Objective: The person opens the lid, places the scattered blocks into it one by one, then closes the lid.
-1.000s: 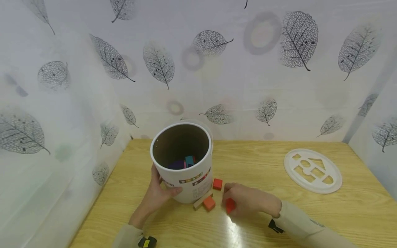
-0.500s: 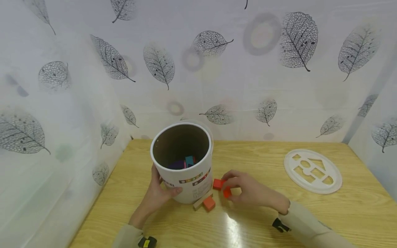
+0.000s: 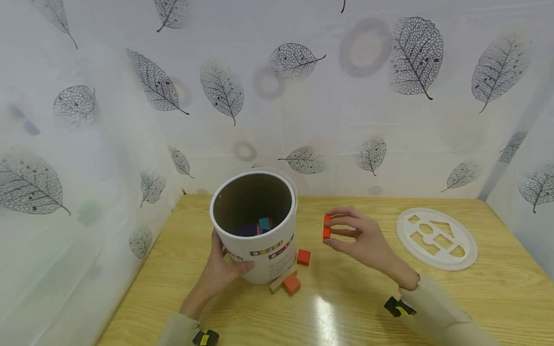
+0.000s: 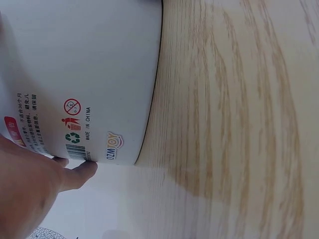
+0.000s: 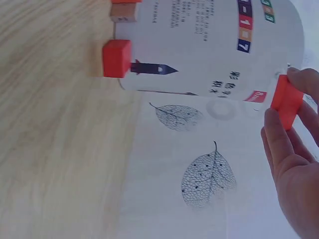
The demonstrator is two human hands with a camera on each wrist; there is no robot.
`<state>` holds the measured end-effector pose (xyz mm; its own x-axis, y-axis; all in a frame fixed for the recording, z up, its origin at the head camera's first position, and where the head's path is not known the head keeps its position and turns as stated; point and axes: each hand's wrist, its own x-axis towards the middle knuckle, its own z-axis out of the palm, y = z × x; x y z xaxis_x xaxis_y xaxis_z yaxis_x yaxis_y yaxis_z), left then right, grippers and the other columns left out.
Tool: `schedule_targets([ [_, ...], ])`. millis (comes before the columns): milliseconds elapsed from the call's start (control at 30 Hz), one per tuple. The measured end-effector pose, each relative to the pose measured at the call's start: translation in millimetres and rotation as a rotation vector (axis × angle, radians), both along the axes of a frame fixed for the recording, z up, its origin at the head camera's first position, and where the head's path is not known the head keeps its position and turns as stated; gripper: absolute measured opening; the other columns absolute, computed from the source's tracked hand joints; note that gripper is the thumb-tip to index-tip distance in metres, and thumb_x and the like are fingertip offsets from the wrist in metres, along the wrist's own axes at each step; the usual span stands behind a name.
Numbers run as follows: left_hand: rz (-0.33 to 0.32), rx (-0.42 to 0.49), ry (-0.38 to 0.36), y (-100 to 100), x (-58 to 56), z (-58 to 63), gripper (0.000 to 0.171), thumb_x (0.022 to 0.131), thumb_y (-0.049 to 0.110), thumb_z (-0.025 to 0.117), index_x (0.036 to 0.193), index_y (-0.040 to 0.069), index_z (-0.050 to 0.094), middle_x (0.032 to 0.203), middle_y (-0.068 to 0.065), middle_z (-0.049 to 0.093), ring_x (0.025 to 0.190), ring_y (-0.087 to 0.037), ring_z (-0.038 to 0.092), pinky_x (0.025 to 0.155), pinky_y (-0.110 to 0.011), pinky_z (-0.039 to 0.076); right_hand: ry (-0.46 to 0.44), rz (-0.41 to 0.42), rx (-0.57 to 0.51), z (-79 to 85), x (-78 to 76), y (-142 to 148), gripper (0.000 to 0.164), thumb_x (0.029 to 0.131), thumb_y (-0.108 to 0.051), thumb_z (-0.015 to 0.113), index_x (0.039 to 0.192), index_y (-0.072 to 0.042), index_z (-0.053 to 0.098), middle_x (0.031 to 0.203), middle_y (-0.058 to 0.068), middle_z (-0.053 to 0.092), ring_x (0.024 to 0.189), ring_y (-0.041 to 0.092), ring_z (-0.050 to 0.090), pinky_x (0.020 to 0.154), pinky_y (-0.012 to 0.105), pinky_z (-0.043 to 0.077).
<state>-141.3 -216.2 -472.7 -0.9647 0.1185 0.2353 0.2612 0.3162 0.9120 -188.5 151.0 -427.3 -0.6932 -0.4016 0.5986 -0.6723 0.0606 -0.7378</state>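
Note:
My left hand [image 3: 220, 269] grips the near left side of a white bucket [image 3: 277, 250], thumb across its front, as the left wrist view also shows with fingers [image 4: 79, 175] along the printed wall. Inside the bucket lie several colored blocks [image 3: 264, 224], one of them teal. My right hand [image 3: 361, 235] pinches a red block [image 3: 326, 227] between thumb and fingertips, raised to the right of the bucket. In the right wrist view this red block [image 5: 287, 102] is long and flat-sided. A red cube [image 3: 304, 257], an orange block [image 3: 292, 284] and a plain wooden block [image 3: 278, 282] lie at the bucket's base.
A round white plate [image 3: 407, 230] with shaped cutouts lies at the right of the wooden table [image 3: 363, 317]. A pale curtain [image 3: 329, 120] printed with leaves hangs behind the table and along both sides.
My right hand has lifted the red block from beside the red cube, moving it up and away toward the back. The left hand and the bucket have stayed in place.

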Motion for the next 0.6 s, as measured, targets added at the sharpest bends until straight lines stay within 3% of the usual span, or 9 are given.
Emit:
schedule_targets([
  [300,0.008,0.006,-0.033,2,1.3,3.5,0.125,0.081,0.02,0.086,0.161,0.043,-0.007,0.173,-0.001,0.008,0.158,-0.037,0.015,0.117,-0.079,0.02,-0.064,0.018,-0.228,22.5,2.6,10,0.039,0.075,0.025,0.074,0.111,0.011,0.069,0.13,0.007,0.061,0.121,0.014,0.062,0.089,0.033,0.063],
  [600,0.007,0.011,-0.034,2,1.9,4.2,0.125,0.081,0.02,0.086,0.161,0.043,-0.007,0.173,-0.002,0.008,0.158,-0.038,0.015,0.117,-0.08,0.02,-0.048,0.027,-0.252,29.1,4.0,10,0.039,0.075,0.025,0.074,0.111,0.012,0.069,0.131,0.008,0.06,0.121,0.016,0.062,0.09,0.033,0.063],
])
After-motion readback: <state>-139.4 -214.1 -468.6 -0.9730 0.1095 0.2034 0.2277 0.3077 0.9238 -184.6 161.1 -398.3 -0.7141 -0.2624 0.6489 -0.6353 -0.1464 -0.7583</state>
